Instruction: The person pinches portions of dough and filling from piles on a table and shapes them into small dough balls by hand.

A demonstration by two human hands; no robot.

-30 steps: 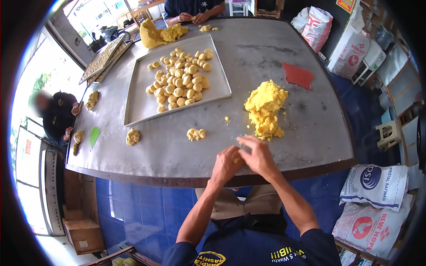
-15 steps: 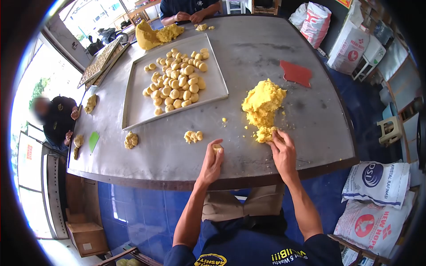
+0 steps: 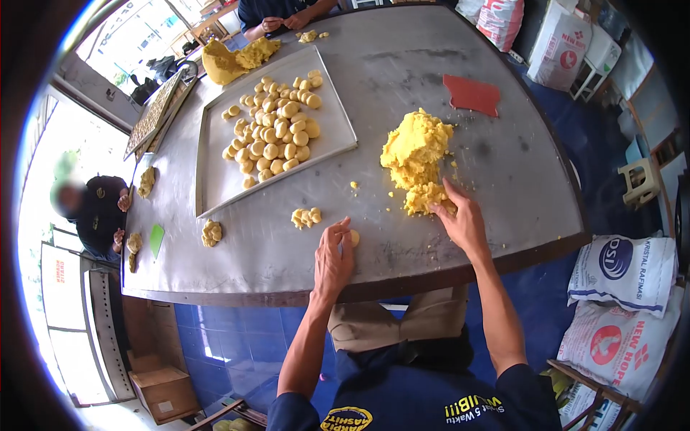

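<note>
My left hand [image 3: 334, 260] is back-up near the table's front edge, its fingers curled close together. A small pale round of dough [image 3: 355, 238] shows at its thumb side; the hand partly covers it. My right hand [image 3: 461, 221] reaches to the near end of a crumbly yellow mound of paste [image 3: 418, 151], thumb and fingers around some of it. Loose crumbs lie about the mound. Left of my left hand sits a small cluster of pale dough lumps [image 3: 306, 218].
A metal tray [image 3: 338, 147] holds a heap of dough balls [image 3: 269, 136]. A red scraper [image 3: 471, 95] lies beyond the mound, a green scraper [image 3: 156, 241] at the left. Two people work at other edges. More yellow paste [image 3: 223, 63] stands at the back.
My left hand has turned from thumb-up to back-up, keeping the dough round at its thumb. My right hand stays at the paste, its fingers spreading wider around the near end. The view has shifted.
</note>
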